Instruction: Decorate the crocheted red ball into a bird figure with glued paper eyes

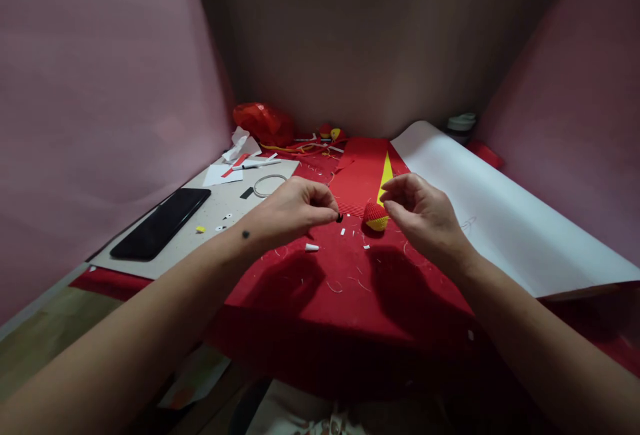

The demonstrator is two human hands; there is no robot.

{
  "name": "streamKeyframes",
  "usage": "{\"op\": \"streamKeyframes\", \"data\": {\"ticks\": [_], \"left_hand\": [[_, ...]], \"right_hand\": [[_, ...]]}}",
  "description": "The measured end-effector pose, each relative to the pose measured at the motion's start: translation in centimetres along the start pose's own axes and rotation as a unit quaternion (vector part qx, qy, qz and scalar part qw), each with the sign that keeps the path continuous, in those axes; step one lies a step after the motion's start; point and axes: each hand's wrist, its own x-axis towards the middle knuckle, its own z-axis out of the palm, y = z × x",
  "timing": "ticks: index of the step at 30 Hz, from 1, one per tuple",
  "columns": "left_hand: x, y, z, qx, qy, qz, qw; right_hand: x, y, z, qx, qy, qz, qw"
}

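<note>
Over the red cloth, my left hand (303,208) pinches a small black piece (339,218) between thumb and fingertips; its exact kind is too small to make out. To the right, my right hand (423,215) hovers with thumb and fingers apart and nothing between them. Close by its fingertips is a small ball (376,216) made of ribbed red and yellow material, resting on the cloth. A short white cap-like piece (312,247) lies nearer to me, below the left fingers. Small white scraps (343,231) and loose threads are scattered between the hands.
On the left, a grey board (170,248) carries a black phone (161,223), a wire ring (270,185), a white pen (257,164) and paper bits. Red corrugated sheet (363,172) lies ahead. A curled white sheet (505,222) covers the right. A red bag (264,123) stands behind.
</note>
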Motion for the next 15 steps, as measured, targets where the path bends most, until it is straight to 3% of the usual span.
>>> {"op": "streamKeyframes", "data": {"ticks": [4,8,15], "left_hand": [[1.2,-0.7,0.5,-0.150,0.061,-0.052,0.986],[2.1,-1.3,1.9,-0.230,0.122,-0.018,0.965],[2.5,-2.4,3.4,-0.287,0.134,0.000,0.948]], "right_hand": [[0.8,1.8,-0.6,-0.102,-0.003,0.057,0.993],[0.7,2.0,-0.5,-0.149,-0.059,0.119,0.980],[0.7,1.3,0.6,-0.199,-0.131,0.119,0.964]]}}
